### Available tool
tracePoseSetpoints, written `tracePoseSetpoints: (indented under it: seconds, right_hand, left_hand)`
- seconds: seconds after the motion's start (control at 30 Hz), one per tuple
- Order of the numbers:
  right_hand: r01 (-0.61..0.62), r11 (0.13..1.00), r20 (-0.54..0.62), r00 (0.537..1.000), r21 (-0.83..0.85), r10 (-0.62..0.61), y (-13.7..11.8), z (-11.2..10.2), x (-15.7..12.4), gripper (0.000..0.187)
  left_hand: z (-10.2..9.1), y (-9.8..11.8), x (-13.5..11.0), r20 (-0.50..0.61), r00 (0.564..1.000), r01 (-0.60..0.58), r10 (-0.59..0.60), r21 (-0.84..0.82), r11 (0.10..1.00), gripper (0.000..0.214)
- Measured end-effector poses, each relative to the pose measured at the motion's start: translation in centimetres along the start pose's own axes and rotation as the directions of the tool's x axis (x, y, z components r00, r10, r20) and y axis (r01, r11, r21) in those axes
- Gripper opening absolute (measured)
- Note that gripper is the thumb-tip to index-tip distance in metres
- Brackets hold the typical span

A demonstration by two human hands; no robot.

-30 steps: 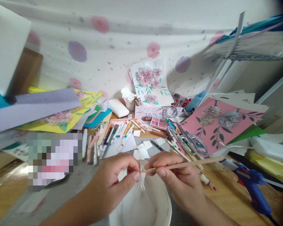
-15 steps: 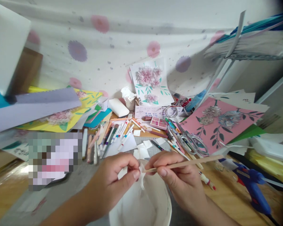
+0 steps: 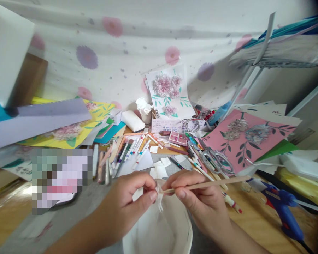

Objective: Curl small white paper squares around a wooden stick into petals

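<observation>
The left hand [image 3: 134, 197] pinches a thin white strip [image 3: 159, 203] between thumb and index finger, its frayed lower end hanging free. The right hand [image 3: 204, 197] has its fingers closed round a flat wooden stick [image 3: 214, 183], thumb set against it near the tip, the long tail slanting out to the right. Gripping so close to the working end probably gives fine control, and the tip meets the strip right beside the left fingertips (whether it presses or merely touches, I cannot tell).

The strip hangs over the far part of a pale, shallow bowl [image 3: 169, 236], which sits below both hands, perhaps so that scraps or drips land inside it. Just beyond lie small white paper squares [image 3: 161, 170], near enough to pick up without much reaching.

Markers [image 3: 137, 153] lie in a loose bunch farther back, and scissors [image 3: 214, 160] rest to the right, likely within easy reach. The blue glue gun [image 3: 283, 208] lies on the bench [image 3: 254, 225] at the far right, well apart from the bowl. A white flower picture [image 3: 175, 95] leans upright at the back, its pink blooms facing the person, where it is easily seen.
</observation>
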State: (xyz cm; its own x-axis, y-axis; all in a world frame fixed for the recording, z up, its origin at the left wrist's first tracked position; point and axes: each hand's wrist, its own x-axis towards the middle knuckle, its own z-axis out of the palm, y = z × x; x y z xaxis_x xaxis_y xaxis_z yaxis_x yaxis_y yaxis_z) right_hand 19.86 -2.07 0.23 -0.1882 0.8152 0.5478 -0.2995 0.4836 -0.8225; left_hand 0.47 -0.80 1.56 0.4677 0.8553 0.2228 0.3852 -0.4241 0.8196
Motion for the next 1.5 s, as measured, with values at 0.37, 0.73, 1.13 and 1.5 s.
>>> tracePoseSetpoints:
  seconds: [0.37, 0.73, 1.13, 1.5]
  right_hand:
    - [0.012, 0.998, -0.029, 0.999, -0.056, -0.014, 0.3, -0.1, -0.2, 0.014]
    - [-0.055, 0.977, -0.196, 0.976, 0.204, 0.095, 0.9, -1.7, 0.8, 0.003]
    - [0.006, 0.999, -0.059, 0.998, -0.039, -0.008, 0.5, -0.2, -0.1, 0.012]
    - [-0.063, 0.948, -0.325, 0.93, 0.313, 0.17, -0.4, -2.1, 2.0, 0.01]
  left_hand:
    - [0.0, 1.1, 0.0, -0.044, 0.995, 0.09, -0.091, -0.024, 0.996, 0.024]
    - [-0.1, 1.1, 0.0, -0.105, 0.987, 0.112, -0.12, -0.079, 0.991, 0.022]
    - [0.3, 0.5, 0.0, -0.088, 0.993, 0.08, -0.078, 0.018, 0.997, 0.023]
    - [0.0, 0.9, -0.1, -0.16, 0.981, 0.109, -0.106, 0.007, 0.994, 0.023]
